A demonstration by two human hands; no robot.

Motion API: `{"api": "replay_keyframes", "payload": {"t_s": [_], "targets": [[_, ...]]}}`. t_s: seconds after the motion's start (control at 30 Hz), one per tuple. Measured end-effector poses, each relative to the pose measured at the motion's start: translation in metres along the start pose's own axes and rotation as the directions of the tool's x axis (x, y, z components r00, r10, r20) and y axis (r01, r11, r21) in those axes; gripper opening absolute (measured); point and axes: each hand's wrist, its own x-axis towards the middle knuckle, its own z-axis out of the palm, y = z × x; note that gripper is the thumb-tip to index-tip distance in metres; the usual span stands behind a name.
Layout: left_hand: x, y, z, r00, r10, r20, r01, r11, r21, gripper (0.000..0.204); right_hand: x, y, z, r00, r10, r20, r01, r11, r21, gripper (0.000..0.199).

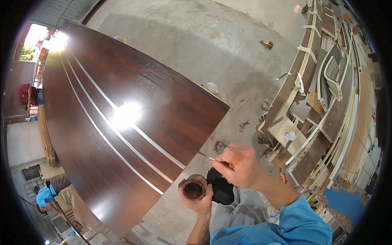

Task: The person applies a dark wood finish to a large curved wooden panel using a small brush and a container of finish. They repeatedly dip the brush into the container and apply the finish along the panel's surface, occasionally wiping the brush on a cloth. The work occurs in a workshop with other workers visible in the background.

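A large dark brown glossy panel (163, 110) with three pale inlaid strips fills the left and middle of the head view. My right hand (239, 165) pinches a thin paintbrush (209, 157), its dark tip close to the panel's near right edge; whether it touches cannot be made out. Below it my left hand (200, 203) is wrapped round a small stained cup (193, 188) of dark brown liquid. The cup sits just off the panel's near edge, in front of my body.
Stacked boards and wood offcuts (310, 134) lie along the right. Scraps (266, 44) dot the concrete floor (228, 45). Another person in a blue shirt (45, 196) bends at the lower left. A white cup (290, 135) stands among the offcuts.
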Motion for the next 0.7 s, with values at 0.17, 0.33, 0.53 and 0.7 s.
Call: {"api": "replay_keyframes", "payload": {"t_s": [0.17,0.33,0.53,0.7], "targets": [[-0.004,-0.004,-0.013,0.999,-0.006,-0.036,0.006,1.0,0.016,0.09,-0.005,0.002,0.005,0.968,0.188,-0.167,-0.188,0.982,0.019,0.014],[-0.006,-0.005,-0.02,0.998,0.016,-0.058,-0.017,1.0,-0.006,0.09,-0.007,-0.007,0.014,0.998,-0.043,0.038,0.046,0.997,-0.07,0.01],[-0.009,-0.006,-0.027,0.997,0.001,-0.078,-0.001,1.0,-0.001,0.09,0.005,-0.002,-0.007,0.995,0.098,-0.025,-0.1,0.988,-0.122,0.009],[-0.009,-0.013,-0.029,0.997,0.018,-0.075,-0.018,1.0,0.01,0.091,0.008,0.0,-0.012,0.93,0.29,-0.228,-0.302,0.953,-0.021,0.007]]}}
